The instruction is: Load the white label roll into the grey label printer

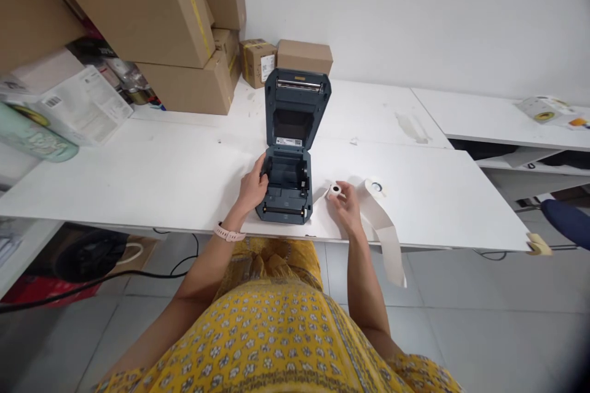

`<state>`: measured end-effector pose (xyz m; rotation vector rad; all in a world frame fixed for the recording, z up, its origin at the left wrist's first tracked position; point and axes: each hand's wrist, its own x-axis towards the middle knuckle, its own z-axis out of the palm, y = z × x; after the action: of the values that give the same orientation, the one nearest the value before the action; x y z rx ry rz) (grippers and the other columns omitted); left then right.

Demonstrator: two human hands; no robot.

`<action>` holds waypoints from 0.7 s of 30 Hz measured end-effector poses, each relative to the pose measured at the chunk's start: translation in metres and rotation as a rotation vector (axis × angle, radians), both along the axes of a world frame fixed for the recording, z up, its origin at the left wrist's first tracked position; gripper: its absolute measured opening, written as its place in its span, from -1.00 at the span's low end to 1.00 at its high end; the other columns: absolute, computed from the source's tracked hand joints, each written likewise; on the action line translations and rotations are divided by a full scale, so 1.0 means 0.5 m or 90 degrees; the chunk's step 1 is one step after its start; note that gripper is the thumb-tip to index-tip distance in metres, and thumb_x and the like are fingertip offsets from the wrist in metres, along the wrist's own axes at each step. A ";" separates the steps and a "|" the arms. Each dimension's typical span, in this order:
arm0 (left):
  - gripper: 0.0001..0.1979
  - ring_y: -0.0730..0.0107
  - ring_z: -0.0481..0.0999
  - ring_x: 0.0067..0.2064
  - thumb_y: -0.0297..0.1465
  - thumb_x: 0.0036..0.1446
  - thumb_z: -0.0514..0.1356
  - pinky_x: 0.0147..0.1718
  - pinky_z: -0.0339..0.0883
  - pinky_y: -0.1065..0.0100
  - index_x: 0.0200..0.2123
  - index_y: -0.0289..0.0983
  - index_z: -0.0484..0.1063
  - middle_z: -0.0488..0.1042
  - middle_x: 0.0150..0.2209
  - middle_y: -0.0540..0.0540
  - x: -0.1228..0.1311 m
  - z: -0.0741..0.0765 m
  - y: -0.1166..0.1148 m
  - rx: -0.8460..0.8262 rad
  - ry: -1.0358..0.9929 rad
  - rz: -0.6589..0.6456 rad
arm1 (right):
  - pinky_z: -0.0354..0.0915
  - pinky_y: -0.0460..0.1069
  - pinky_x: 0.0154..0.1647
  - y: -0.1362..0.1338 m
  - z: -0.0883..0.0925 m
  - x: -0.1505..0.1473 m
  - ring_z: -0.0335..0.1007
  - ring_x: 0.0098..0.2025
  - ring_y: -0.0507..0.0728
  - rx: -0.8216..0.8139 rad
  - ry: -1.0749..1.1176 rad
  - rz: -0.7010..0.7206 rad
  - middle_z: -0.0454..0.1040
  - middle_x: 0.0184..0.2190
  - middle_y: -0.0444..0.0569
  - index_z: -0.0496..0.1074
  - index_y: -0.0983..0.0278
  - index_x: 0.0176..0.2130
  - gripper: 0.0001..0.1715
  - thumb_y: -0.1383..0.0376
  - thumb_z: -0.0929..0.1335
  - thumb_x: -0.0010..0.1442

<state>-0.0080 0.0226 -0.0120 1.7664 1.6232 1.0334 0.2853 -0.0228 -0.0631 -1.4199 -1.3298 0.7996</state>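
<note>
A dark label printer [286, 189] stands on the white table with its lid [297, 107] raised and its inner bay in plain sight. At the printer's left side is my left hand [253, 185], fingers wrapped on the edge of the housing. My right hand [346, 206] grips a small white paper roll [335, 189] with a dark hole in its core, just right of the printer. A loose strip of paper trails from this roll toward the printer. Beyond my right hand rests a larger label roll [374, 188]; its unrolled strip [391, 252] hangs over the table's front edge.
Cardboard boxes [147, 18] are stacked at the back left, with a small taped box [258, 61] behind the printer. A green cylinder [37, 135] and a white carton [78, 104] lie at the far left. A black cable [115, 276] runs below the white table [152, 178].
</note>
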 end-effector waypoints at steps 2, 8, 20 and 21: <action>-0.32 0.18 0.57 -0.19 -0.44 0.14 0.11 0.07 0.36 0.04 0.36 -0.17 0.22 0.60 -0.14 -0.12 0.000 -0.002 0.001 0.008 -0.012 -0.002 | 0.36 0.14 0.12 0.037 -0.010 0.003 0.42 0.03 0.19 0.008 -0.015 -0.009 0.43 0.09 0.12 0.29 0.22 0.10 -0.45 0.07 0.34 0.18; -0.33 0.21 0.55 -0.22 -0.44 0.13 0.11 0.06 0.36 0.05 0.34 -0.19 0.25 0.58 -0.16 -0.12 0.001 0.002 -0.001 0.007 -0.013 0.002 | 0.21 0.30 0.30 0.052 -0.009 -0.009 0.33 0.24 0.30 0.029 -0.083 -0.028 0.29 0.28 0.32 0.14 0.35 0.30 -0.27 0.15 0.29 0.23; -0.35 0.22 0.55 -0.26 -0.43 0.12 0.10 0.07 0.37 0.06 0.32 -0.16 0.28 0.58 -0.28 -0.07 0.001 0.011 -0.003 -0.011 -0.004 0.000 | 0.22 0.42 0.32 -0.145 0.157 0.243 0.51 0.15 0.27 0.224 0.089 -0.243 0.46 0.20 0.04 0.34 -0.03 0.19 -0.42 0.18 0.40 0.19; -0.35 0.20 0.56 -0.23 -0.44 0.12 0.11 0.08 0.36 0.06 0.31 -0.16 0.29 0.59 -0.26 -0.08 0.001 0.011 -0.002 -0.005 -0.008 -0.003 | 0.20 0.41 0.34 -0.119 0.126 0.275 0.50 0.15 0.28 0.188 0.106 -0.253 0.48 0.17 0.07 0.38 0.03 0.16 -0.35 0.19 0.46 0.07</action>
<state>-0.0073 0.0215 -0.0067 1.7554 1.6125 1.0319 0.4228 -0.0824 0.0000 -1.2922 -0.9502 0.4271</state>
